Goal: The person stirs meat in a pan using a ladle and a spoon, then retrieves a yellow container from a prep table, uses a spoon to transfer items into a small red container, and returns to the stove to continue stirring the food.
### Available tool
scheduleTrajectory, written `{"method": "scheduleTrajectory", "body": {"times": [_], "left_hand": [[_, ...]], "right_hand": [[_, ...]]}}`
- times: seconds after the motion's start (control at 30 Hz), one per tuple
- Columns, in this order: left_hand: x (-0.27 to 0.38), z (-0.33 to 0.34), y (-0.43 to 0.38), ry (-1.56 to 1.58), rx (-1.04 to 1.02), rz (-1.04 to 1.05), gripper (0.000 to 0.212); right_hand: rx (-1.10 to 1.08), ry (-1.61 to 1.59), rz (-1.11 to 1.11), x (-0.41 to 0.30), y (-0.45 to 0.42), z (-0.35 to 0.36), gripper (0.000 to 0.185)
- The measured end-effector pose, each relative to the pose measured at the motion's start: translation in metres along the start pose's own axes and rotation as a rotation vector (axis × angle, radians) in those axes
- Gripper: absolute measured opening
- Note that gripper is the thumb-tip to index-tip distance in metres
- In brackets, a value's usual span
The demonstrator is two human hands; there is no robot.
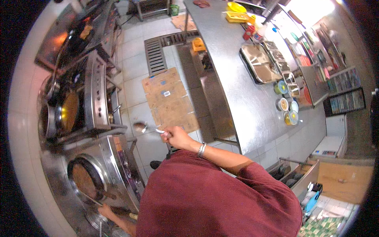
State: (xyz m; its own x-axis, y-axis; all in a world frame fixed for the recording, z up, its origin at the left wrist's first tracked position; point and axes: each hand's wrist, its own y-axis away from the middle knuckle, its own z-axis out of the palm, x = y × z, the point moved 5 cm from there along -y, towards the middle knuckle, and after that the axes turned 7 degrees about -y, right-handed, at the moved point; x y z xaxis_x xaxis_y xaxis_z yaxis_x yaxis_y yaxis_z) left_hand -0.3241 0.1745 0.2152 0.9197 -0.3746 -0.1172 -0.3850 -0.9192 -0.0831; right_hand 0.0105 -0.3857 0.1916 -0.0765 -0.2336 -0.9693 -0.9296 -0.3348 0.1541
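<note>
On the left, my left hand (107, 211) closes around a thin metal utensil (91, 199) whose far end reaches into a dark round pan (102, 185) holding a brown food. The pan sits on a steel cooking station. In front of my body, my right hand (177, 137), with a metal bracelet at the wrist, grips the handle of a metal spoon (142, 127). The spoon's bowl is held out over the floor towards the stove side and looks blurred; what it contains cannot be made out.
Another stove (96, 89) with a pan of yellowish content (70, 111) stands further up. A steel table (229, 74) on the right bears a metal tray (257, 63) and small containers (291, 117). Flattened cardboard (170, 100) and a drain grate (155, 56) lie on the floor.
</note>
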Motion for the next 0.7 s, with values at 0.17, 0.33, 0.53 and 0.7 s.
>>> {"method": "scheduleTrajectory", "body": {"times": [0.17, 0.33, 0.53, 0.7], "left_hand": [[-0.011, 0.014, -0.004, -0.056, 0.191, 0.081, 0.036], [-0.001, 0.014, -0.037, 0.242, 0.041, 0.003, 0.029], [0.006, 0.016, 0.002, 1.754, -0.309, -0.51, 0.024], [0.03, -0.009, 0.02, 1.906, -0.22, -0.536, 0.008]], "right_hand": [[0.405, 0.353, 0.072, 0.067, 0.024, -0.1, 0.016], [1.097, 0.307, 0.053, 0.161, 0.081, -0.236, 0.022], [1.063, 0.62, 0.257, 0.188, 0.068, -0.293, 0.029], [0.822, 1.488, 0.048, 0.246, 0.084, -0.282, 0.036]]}}
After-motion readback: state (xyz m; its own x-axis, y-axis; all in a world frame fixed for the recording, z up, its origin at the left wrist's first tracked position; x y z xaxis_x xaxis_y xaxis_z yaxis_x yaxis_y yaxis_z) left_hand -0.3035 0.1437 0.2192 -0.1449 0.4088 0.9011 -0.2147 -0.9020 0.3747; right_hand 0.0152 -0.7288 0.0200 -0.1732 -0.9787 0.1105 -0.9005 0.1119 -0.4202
